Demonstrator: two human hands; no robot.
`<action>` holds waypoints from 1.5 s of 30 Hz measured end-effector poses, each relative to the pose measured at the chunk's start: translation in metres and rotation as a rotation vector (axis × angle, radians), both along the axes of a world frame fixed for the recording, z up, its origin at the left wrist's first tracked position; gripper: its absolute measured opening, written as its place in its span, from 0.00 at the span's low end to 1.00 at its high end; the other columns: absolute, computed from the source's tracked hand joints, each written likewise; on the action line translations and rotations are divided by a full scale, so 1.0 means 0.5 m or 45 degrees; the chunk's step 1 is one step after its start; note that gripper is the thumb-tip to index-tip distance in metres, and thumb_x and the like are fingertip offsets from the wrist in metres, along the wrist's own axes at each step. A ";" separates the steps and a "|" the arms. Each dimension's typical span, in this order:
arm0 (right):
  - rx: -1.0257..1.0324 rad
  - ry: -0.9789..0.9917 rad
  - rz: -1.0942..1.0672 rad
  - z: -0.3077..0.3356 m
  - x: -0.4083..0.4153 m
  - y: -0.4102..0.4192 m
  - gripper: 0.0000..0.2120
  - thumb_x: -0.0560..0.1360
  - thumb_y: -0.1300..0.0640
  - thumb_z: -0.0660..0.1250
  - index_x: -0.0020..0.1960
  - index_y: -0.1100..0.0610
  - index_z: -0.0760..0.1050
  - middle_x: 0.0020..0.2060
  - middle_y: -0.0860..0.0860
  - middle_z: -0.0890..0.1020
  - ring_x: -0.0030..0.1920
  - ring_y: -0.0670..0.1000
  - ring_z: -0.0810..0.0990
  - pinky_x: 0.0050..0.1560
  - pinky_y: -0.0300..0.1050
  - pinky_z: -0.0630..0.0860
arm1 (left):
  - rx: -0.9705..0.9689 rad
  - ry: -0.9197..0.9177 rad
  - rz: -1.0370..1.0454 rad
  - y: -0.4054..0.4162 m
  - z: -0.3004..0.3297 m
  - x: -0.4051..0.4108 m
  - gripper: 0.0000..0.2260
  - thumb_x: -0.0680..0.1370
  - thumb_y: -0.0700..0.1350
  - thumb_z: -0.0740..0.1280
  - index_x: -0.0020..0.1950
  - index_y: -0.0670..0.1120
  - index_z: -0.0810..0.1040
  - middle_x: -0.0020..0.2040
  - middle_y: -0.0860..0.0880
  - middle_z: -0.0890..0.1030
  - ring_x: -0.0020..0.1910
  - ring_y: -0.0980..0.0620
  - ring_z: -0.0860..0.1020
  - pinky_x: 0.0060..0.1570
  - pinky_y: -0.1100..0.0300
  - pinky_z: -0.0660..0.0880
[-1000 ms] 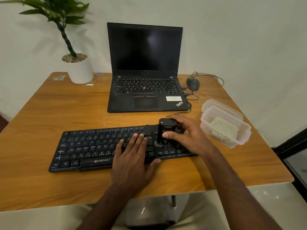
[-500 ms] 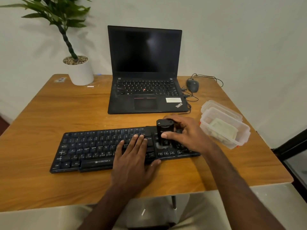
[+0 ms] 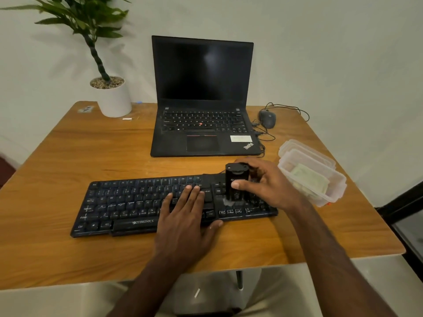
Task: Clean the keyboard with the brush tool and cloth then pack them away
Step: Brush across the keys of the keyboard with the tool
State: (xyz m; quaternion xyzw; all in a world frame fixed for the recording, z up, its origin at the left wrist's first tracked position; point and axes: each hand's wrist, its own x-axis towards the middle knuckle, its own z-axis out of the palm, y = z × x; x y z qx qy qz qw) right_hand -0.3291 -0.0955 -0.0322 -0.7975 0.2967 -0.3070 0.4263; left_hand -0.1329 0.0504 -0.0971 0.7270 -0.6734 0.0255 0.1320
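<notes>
Fingers of left hand point(image 3: 183, 216) flat on keyboard point(image 3: 128, 207); right hand point(image 3: 270, 184) grips brush tool point(image 3: 237, 181).

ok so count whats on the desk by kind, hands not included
keyboard: 1
brush tool: 1
laptop: 1
mouse: 1
potted plant: 1
clear plastic containers: 2, front one holding a folded cloth, the other behind it
total: 8 with the cloth
</notes>
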 end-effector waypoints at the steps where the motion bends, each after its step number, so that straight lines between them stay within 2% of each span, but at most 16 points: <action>1: -0.028 -0.013 -0.042 0.005 -0.011 -0.008 0.16 0.73 0.53 0.78 0.60 0.54 0.81 0.50 0.51 0.85 0.50 0.56 0.84 0.50 0.60 0.82 | -0.006 -0.002 0.000 -0.001 -0.001 0.000 0.37 0.79 0.71 0.50 0.75 0.45 0.70 0.76 0.47 0.69 0.77 0.50 0.63 0.73 0.41 0.57; 4: -0.087 -0.179 -0.224 0.009 -0.011 -0.016 0.16 0.72 0.51 0.77 0.58 0.54 0.81 0.49 0.52 0.85 0.49 0.60 0.82 0.50 0.61 0.80 | -0.004 -0.004 0.004 0.000 0.000 -0.002 0.37 0.79 0.71 0.50 0.74 0.45 0.71 0.75 0.47 0.70 0.77 0.50 0.63 0.72 0.40 0.59; 6: -0.060 -0.255 -0.247 0.004 0.023 0.001 0.16 0.73 0.54 0.78 0.59 0.53 0.81 0.49 0.51 0.85 0.50 0.58 0.83 0.50 0.55 0.82 | -0.004 -0.001 0.003 0.001 0.001 -0.002 0.37 0.79 0.71 0.50 0.74 0.45 0.71 0.75 0.47 0.70 0.77 0.50 0.63 0.73 0.40 0.60; 9: -0.120 -0.152 -0.147 -0.016 0.062 0.021 0.17 0.74 0.56 0.77 0.62 0.53 0.80 0.50 0.47 0.84 0.51 0.50 0.83 0.50 0.44 0.81 | 0.002 0.002 0.001 0.002 0.005 0.001 0.37 0.79 0.71 0.50 0.74 0.45 0.70 0.75 0.47 0.70 0.77 0.50 0.63 0.73 0.40 0.60; 13: -0.103 -0.080 -0.181 -0.017 0.013 -0.005 0.17 0.75 0.54 0.77 0.62 0.53 0.80 0.51 0.46 0.85 0.53 0.48 0.83 0.53 0.45 0.80 | 0.013 0.007 0.004 0.001 0.008 0.002 0.37 0.78 0.71 0.49 0.74 0.46 0.71 0.75 0.47 0.70 0.77 0.51 0.63 0.73 0.40 0.61; 16: -0.150 -0.174 -0.319 0.001 -0.060 -0.034 0.15 0.75 0.58 0.76 0.60 0.55 0.81 0.52 0.46 0.85 0.53 0.52 0.83 0.54 0.50 0.80 | -0.010 0.007 0.014 -0.003 0.005 -0.005 0.38 0.77 0.72 0.51 0.73 0.46 0.72 0.75 0.47 0.70 0.76 0.50 0.64 0.73 0.40 0.59; 19: -0.181 -0.279 -0.405 0.018 -0.104 -0.049 0.15 0.74 0.62 0.76 0.60 0.55 0.80 0.51 0.45 0.85 0.53 0.51 0.83 0.53 0.47 0.79 | -0.031 -0.019 -0.035 -0.021 0.012 -0.034 0.40 0.75 0.74 0.51 0.71 0.45 0.74 0.73 0.46 0.73 0.75 0.48 0.66 0.71 0.41 0.55; 22: -0.117 -0.270 -0.279 0.019 -0.077 -0.037 0.16 0.73 0.63 0.76 0.59 0.56 0.80 0.51 0.49 0.85 0.53 0.53 0.83 0.53 0.47 0.80 | -0.027 -0.047 -0.075 -0.042 0.014 -0.060 0.41 0.75 0.75 0.50 0.70 0.44 0.74 0.72 0.45 0.74 0.74 0.46 0.68 0.70 0.40 0.55; 25: -0.016 -0.235 -0.102 0.015 -0.016 -0.014 0.17 0.72 0.65 0.77 0.58 0.53 0.81 0.50 0.45 0.84 0.53 0.47 0.83 0.54 0.41 0.79 | -0.009 -0.048 -0.053 -0.045 0.005 -0.063 0.40 0.76 0.74 0.50 0.71 0.44 0.74 0.72 0.45 0.73 0.74 0.46 0.69 0.70 0.39 0.54; 28: -0.011 -0.130 -0.043 0.002 -0.016 -0.026 0.17 0.72 0.63 0.78 0.60 0.56 0.81 0.52 0.47 0.84 0.54 0.46 0.83 0.54 0.39 0.78 | -0.003 -0.058 -0.072 -0.063 0.001 -0.085 0.40 0.77 0.74 0.51 0.71 0.43 0.74 0.72 0.45 0.73 0.74 0.46 0.69 0.70 0.38 0.56; 34: 0.043 -0.018 -0.026 0.009 -0.090 -0.050 0.16 0.73 0.60 0.77 0.60 0.55 0.81 0.52 0.50 0.86 0.54 0.50 0.84 0.55 0.44 0.79 | -0.005 -0.050 -0.058 -0.063 0.000 -0.087 0.40 0.77 0.74 0.50 0.72 0.44 0.73 0.74 0.46 0.72 0.74 0.48 0.68 0.70 0.37 0.60; 38: 0.028 0.046 -0.046 0.032 -0.138 -0.075 0.15 0.73 0.61 0.77 0.59 0.57 0.82 0.52 0.49 0.86 0.53 0.49 0.84 0.54 0.38 0.77 | -0.014 -0.061 -0.071 -0.063 -0.005 -0.087 0.39 0.77 0.74 0.52 0.73 0.44 0.72 0.73 0.46 0.72 0.74 0.48 0.68 0.70 0.37 0.61; 42: 0.027 -0.084 -0.092 0.046 -0.130 -0.076 0.17 0.71 0.64 0.78 0.59 0.58 0.82 0.50 0.47 0.86 0.52 0.47 0.84 0.53 0.38 0.77 | -0.031 -0.076 -0.074 -0.063 -0.004 -0.087 0.39 0.77 0.73 0.52 0.72 0.44 0.73 0.73 0.45 0.72 0.74 0.47 0.68 0.69 0.38 0.58; 45: 0.017 -0.110 -0.064 0.033 -0.070 -0.060 0.17 0.72 0.64 0.78 0.60 0.59 0.81 0.52 0.50 0.85 0.54 0.48 0.83 0.53 0.39 0.77 | -0.021 -0.072 -0.075 -0.062 -0.002 -0.088 0.39 0.77 0.73 0.52 0.73 0.44 0.73 0.73 0.45 0.72 0.74 0.48 0.68 0.70 0.38 0.58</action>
